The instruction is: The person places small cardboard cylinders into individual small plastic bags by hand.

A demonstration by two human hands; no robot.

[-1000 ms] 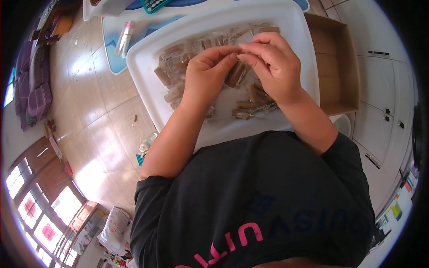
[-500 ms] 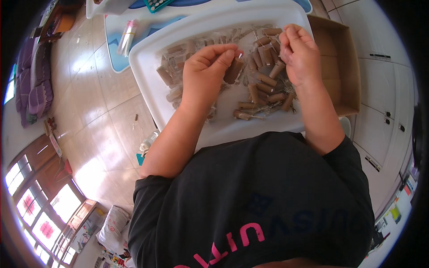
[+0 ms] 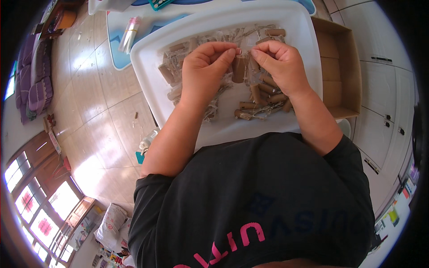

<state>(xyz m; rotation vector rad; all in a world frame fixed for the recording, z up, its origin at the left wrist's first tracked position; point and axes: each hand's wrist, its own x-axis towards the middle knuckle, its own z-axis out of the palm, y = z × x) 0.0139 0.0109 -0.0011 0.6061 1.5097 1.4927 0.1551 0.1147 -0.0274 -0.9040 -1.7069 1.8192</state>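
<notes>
- Pinching a brown cylinder (image 3: 238,69), seemingly bagged, our left hand (image 3: 203,71) and right hand (image 3: 280,67) grip it together.
- We work over the white tray (image 3: 300,31) of similar pieces.

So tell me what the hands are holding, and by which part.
Both the left hand and right hand pinch the top end of a small brown cylinder over the white tray.

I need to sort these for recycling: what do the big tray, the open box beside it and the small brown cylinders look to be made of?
Tray: likely plastic, smooth, glossy white. Box: plain brown cardboard, matte, flaps open. Cylinders: matte brown, maybe cork or cardboard; cannot tell.
</notes>
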